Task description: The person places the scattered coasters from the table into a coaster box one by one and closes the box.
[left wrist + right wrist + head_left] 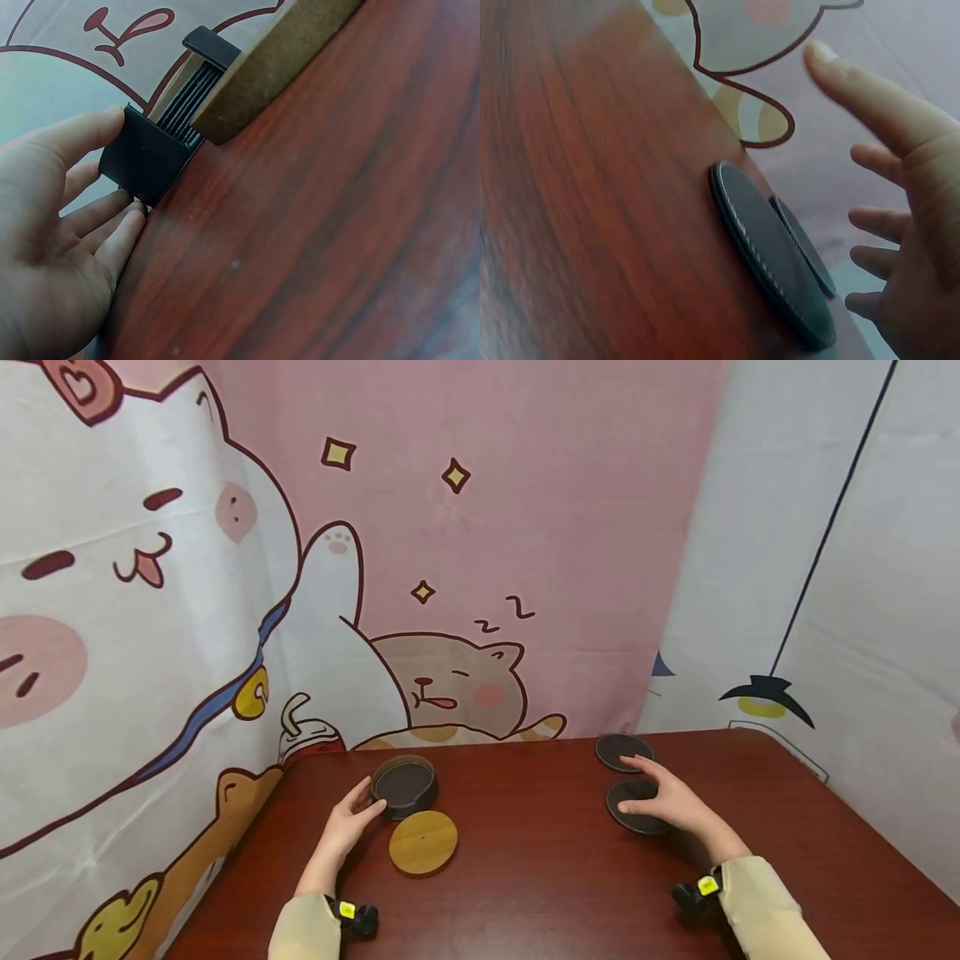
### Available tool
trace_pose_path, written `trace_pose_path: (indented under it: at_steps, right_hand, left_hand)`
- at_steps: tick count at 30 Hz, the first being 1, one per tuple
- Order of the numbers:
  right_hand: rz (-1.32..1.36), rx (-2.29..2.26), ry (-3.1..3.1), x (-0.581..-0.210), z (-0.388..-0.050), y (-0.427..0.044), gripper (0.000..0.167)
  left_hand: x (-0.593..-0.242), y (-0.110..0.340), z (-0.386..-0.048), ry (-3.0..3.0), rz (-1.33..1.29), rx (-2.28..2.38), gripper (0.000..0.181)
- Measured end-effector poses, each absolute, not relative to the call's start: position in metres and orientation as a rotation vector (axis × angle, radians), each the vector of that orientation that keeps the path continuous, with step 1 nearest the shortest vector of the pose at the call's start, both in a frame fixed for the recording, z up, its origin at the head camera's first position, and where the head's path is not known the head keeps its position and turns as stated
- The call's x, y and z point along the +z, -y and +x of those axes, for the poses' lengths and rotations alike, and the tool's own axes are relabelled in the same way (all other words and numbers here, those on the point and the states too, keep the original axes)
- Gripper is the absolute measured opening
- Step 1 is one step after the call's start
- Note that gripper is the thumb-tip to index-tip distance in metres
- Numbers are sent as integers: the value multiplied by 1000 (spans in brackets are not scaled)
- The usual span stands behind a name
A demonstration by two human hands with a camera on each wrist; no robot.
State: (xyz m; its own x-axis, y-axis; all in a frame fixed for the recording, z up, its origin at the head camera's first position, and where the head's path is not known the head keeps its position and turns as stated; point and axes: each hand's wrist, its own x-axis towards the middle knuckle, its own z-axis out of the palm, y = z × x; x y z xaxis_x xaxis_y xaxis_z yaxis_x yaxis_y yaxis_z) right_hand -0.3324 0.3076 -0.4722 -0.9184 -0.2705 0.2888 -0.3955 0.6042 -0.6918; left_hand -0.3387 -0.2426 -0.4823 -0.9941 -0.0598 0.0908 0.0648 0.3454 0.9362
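Note:
My left hand (350, 823) grips the left side of a round black coaster holder (142, 159), thumb on the near wall beside its notch. Several dark coasters (189, 96) are stacked inside. Just in front of the holder lies a round wooden disc (423, 843), its pale hole or mark at the centre. On the right, my right hand (672, 798) hovers above a black round coaster (761, 247) with a stitched edge, thumb and fingers spread and nothing in them. Behind that one lies a second black coaster (622, 752), near the table's back edge.
Everything stands on a reddish-brown wooden table (525, 852). A cloth with cartoon cats (465, 685) hangs right behind its back edge and along the left. Another pale cloth (862, 610) hangs on the right side.

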Motion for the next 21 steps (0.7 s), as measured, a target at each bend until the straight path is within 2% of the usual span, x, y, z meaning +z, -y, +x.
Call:
trace_pose_path:
  at_steps: [8,21]
  right_hand:
    - [578,1181,2736,-487,-334,-318,92]
    - [605,1190,2875,-492,-336,-325,86]
  left_hand:
    - [-483,244,-340,2454,-3,-1778,71]
    - [-482,243,-341,2452,2,-1788,72]
